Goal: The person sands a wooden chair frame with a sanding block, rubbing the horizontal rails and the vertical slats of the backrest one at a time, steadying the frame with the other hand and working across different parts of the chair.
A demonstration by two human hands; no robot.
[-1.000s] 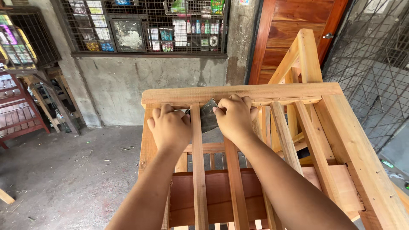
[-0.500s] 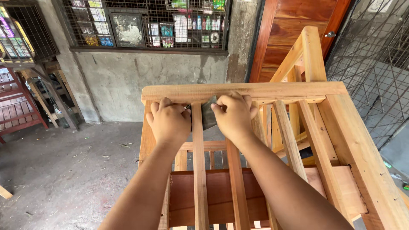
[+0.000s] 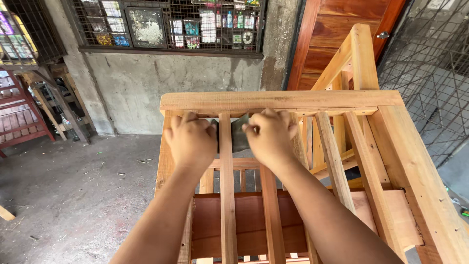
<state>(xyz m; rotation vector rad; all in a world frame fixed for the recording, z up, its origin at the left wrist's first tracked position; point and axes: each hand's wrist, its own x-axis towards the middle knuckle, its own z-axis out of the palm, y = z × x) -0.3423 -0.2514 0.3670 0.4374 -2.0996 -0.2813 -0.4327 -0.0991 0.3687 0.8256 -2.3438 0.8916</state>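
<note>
Lowered slightly, both hands (image 3: 193, 142) (image 3: 268, 137) curl fingers around sandpaper (image 3: 239, 134) behind slat (image 3: 225, 161).

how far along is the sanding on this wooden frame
Built already: the wooden frame stands assembled, top rail and slats in place, pale bare wood. In hand: the left hand and right hand press a dark sheet, probably sandpaper, around one upright slat just under the rail. Left: likely the other slats; how smooth each is cannot be told from here.

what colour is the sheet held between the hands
Dark grey-green sheet, pinched by left hand and right hand; head view.
</note>
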